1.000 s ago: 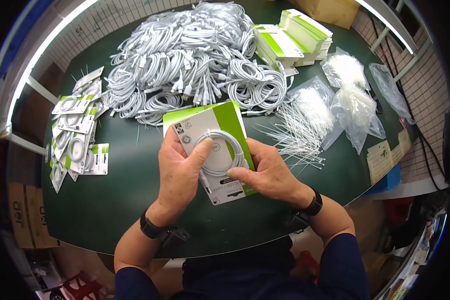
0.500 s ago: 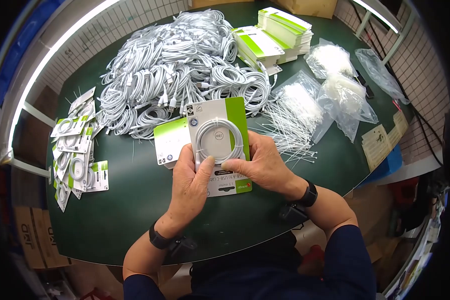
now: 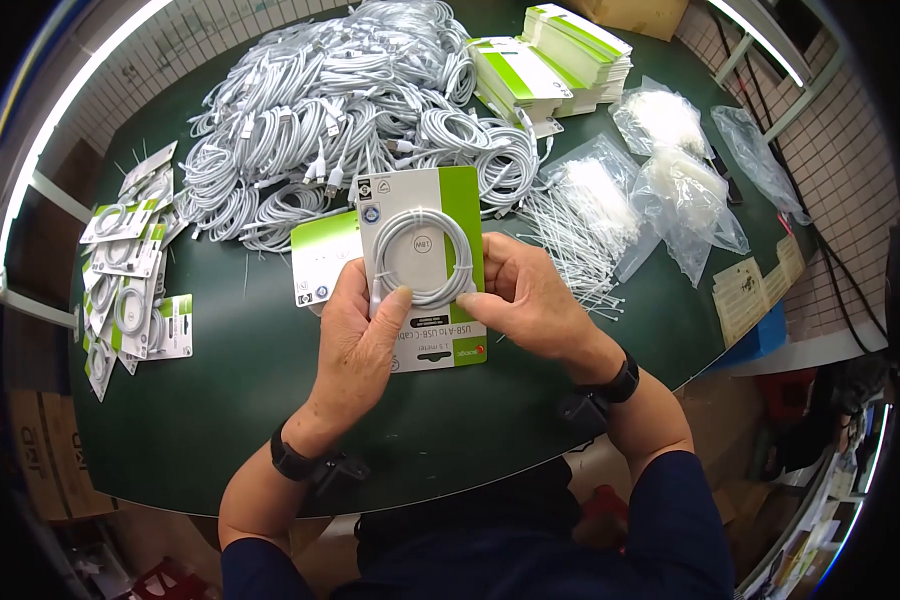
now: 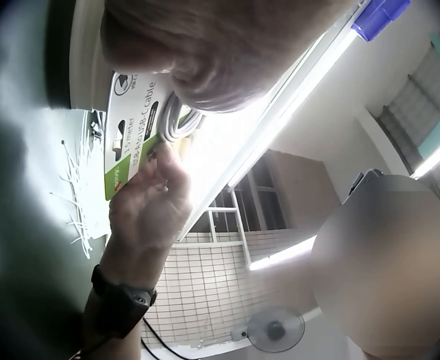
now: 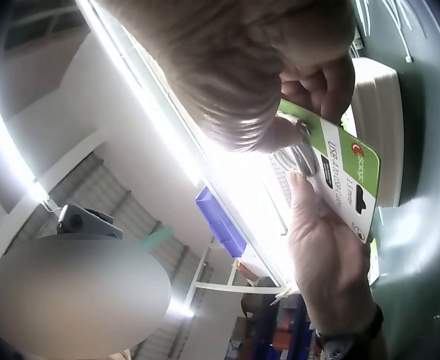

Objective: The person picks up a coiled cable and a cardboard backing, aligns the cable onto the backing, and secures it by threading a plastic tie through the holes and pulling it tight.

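Observation:
My left hand point(image 3: 355, 335) grips the left edge of a white-and-green packaging card point(image 3: 410, 190), its thumb on the front at the bottom of a coiled white USB cable point(image 3: 422, 215). The card stands nearly straight, its USB-A to USB-C print upside down in the head view. My right hand point(image 3: 530, 305) pinches the cable at the coil's lower right with its thumb, fingers curled by the card's green edge. The right wrist view shows this thumb over the cable point(image 5: 306, 154). Behind the held card lies a stack of cards point(image 3: 320, 260), partly hidden.
A big heap of coiled cables point(image 3: 310, 100) fills the back. Finished-looking cards with cables point(image 3: 130, 310) lie at the left. Card stacks point(image 3: 520, 75) stand at the back right, near loose white cable ties point(image 3: 570, 250) and clear plastic bags point(image 3: 680, 190).
The card has turned from tilted to nearly straight, and the dangling cable plug at lower left no longer shows. The card stack behind has come more into view. The head view has shifted.

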The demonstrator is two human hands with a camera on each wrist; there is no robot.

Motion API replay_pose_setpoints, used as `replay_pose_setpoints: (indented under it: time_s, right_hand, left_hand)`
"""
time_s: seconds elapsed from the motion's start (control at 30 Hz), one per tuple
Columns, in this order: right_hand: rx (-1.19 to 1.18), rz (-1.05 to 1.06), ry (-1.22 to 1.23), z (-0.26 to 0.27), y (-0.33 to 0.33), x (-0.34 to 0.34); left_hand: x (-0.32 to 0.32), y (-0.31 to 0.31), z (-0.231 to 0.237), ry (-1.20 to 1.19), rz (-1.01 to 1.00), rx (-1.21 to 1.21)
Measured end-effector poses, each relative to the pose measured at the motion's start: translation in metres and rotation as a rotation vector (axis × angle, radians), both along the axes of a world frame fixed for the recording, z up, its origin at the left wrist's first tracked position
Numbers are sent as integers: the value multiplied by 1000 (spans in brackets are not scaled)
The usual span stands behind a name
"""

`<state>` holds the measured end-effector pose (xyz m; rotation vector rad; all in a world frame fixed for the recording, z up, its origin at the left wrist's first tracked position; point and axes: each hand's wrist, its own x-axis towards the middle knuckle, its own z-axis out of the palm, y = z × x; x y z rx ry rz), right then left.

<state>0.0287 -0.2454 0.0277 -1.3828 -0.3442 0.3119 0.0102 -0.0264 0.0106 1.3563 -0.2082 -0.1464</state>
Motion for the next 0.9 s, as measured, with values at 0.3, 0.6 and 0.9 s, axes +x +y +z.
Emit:
replay_pose_setpoints:
  time_s: [0.3, 0.6, 0.9]
  right_hand:
    - [-183, 25, 61, 2, -6, 1]
    - [-304, -13, 87, -10, -3, 1]
    - [-29, 12, 48, -1, 6, 0]
  left_hand:
    - [-8, -2, 4, -124, 31, 90]
    - [-12, -7, -12, -179, 85, 190]
    - [-7, 5, 2, -114, 45, 152]
